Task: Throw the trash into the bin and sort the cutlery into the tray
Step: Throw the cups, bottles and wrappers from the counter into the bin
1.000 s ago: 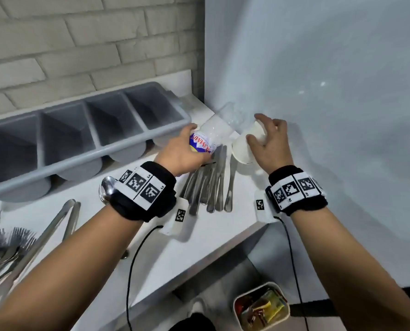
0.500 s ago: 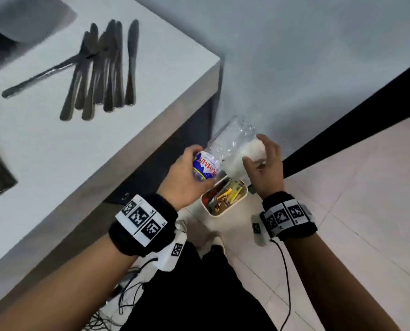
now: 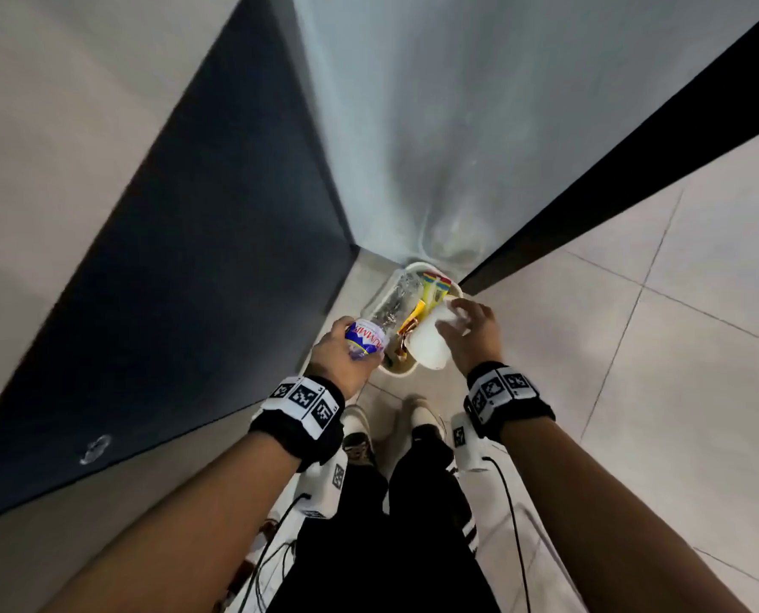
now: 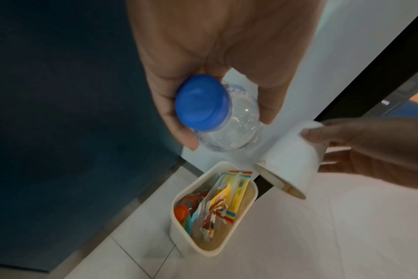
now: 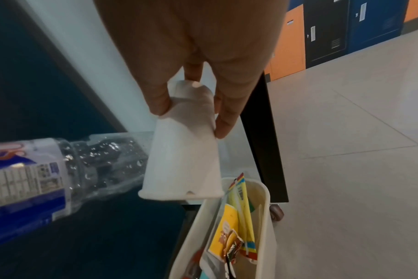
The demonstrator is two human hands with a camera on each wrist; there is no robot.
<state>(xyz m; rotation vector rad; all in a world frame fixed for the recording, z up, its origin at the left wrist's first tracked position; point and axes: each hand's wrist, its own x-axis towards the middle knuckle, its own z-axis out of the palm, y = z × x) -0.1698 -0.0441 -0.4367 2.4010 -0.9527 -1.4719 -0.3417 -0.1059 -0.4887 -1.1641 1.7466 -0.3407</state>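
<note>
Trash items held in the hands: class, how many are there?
2: a plastic bottle in the left hand, a paper cup in the right hand, both above the bin.

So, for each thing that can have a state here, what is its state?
plastic bottle: capped with a blue cap, looks empty, gripped near the cap end by the left hand, above the bin.
paper cup: mouth tilted down, pinched at its base by the right hand, above the bin.
bin: open, upright on the floor, partly filled with colourful wrappers.
</note>
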